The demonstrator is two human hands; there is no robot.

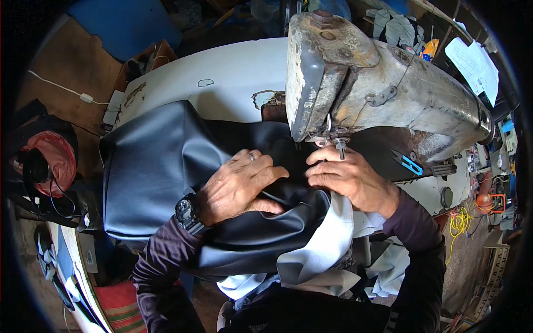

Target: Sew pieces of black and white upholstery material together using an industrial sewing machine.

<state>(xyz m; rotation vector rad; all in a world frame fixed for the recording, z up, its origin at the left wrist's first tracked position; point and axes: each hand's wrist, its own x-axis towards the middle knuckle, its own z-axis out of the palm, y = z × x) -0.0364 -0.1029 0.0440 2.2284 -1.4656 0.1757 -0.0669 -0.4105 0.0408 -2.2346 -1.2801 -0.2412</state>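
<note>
My left hand (pixel 236 186) presses flat and my right hand (pixel 347 177) pinches the black vinyl cover (pixel 155 172) under the sewing machine (pixel 377 83) needle; most material lies unfed toward me.

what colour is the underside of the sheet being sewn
White or pale grey, where the black sheet folds back under the right hand; head view.

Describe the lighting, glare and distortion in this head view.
Head view: daylight falls on the worn grey metal sewing machine and white tabletop; soft sheen streaks the black leatherette sheet; both hands are sharp; fisheye bends straight edges, and the corners go black.
</note>
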